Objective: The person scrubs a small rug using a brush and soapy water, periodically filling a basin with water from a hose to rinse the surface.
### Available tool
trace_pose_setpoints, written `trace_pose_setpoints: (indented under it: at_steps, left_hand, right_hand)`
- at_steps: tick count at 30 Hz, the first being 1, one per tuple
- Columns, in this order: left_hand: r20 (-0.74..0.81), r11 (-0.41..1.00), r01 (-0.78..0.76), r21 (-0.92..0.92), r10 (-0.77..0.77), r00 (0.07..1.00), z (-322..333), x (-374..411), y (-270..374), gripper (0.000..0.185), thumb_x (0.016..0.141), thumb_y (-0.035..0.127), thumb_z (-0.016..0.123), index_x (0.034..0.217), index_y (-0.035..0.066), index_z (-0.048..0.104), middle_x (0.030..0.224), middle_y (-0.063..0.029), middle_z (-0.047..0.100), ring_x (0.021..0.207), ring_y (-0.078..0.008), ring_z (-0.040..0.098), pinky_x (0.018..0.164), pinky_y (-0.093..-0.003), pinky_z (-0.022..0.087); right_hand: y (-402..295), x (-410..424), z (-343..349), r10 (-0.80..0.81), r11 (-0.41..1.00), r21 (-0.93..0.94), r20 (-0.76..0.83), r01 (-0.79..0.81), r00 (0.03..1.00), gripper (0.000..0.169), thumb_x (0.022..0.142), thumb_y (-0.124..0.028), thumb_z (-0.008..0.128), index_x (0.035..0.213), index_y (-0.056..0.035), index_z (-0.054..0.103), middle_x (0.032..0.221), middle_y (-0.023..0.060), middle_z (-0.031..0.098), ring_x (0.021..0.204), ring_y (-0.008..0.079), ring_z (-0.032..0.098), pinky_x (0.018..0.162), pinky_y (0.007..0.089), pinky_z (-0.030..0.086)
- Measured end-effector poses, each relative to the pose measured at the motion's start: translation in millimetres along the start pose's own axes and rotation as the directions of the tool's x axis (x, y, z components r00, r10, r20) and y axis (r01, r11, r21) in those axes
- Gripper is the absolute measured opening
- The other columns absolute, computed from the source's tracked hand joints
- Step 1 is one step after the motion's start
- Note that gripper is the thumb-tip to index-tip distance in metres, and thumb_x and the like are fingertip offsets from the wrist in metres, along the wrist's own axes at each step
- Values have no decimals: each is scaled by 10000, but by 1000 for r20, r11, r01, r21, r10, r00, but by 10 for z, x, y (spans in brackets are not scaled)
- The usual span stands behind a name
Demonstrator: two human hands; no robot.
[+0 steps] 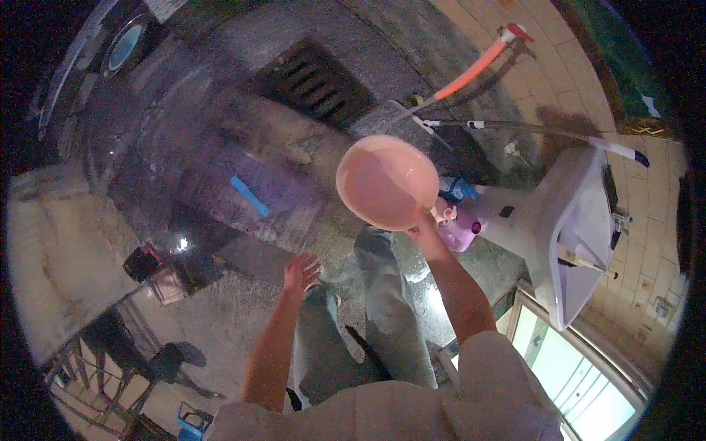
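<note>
My right hand [422,227] grips the rim of a pink plastic basin [383,182], held out in front of me with its inside facing up. A shadow falls across the inside of the basin. My left hand [303,271] is lower and to the left, its fingers apart, holding nothing. Beyond it on the dark wet-looking ground lies a flat blue strip [249,195]. Close to the basin's right side stand a purple bottle [460,234] and a blue-capped bottle [458,189], partly hidden by the basin and my arm.
A pedestal washbasin [573,237] stands against the tiled wall at right. Long handles, one orange [471,71], lean on that wall. A floor drain grate [314,85] lies ahead. A lit doorway [576,364] is at lower right, a dark metal rack [105,380] at lower left.
</note>
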State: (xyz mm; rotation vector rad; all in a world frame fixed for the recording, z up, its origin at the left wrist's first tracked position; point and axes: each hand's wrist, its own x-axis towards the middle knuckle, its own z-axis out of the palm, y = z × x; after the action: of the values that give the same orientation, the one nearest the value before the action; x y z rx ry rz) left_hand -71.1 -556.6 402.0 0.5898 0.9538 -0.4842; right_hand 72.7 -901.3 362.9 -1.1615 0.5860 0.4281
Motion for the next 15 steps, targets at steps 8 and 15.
trace_pose_setpoints:
  at_steps: [8, 15]
  left_hand:
    - [69, 995, 55, 89, -61, 996, 1486, 734, -175, 423, 808, 317, 477, 1153, 88, 390, 1123, -128, 484, 986, -272, 503, 793, -383, 425]
    - [-184, 967, 117, 227, -76, 980, 1952, 1168, -38, 321, 811, 263, 492, 1074, 87, 439, 1040, -91, 537, 873, -233, 552, 741, -345, 450]
  right_hand:
    - [-478, 1353, -415, 231, 965, 173, -194, -198, 954, 423, 740, -276, 579, 1092, -101, 425, 1047, 54, 490, 941, 207, 499, 713, 346, 463]
    - [-534, 2565, -390, 275, 958, 189, -393, -216, 877, 363, 733, -185, 576, 1065, -120, 444, 1033, 72, 487, 912, 223, 512, 717, 381, 465]
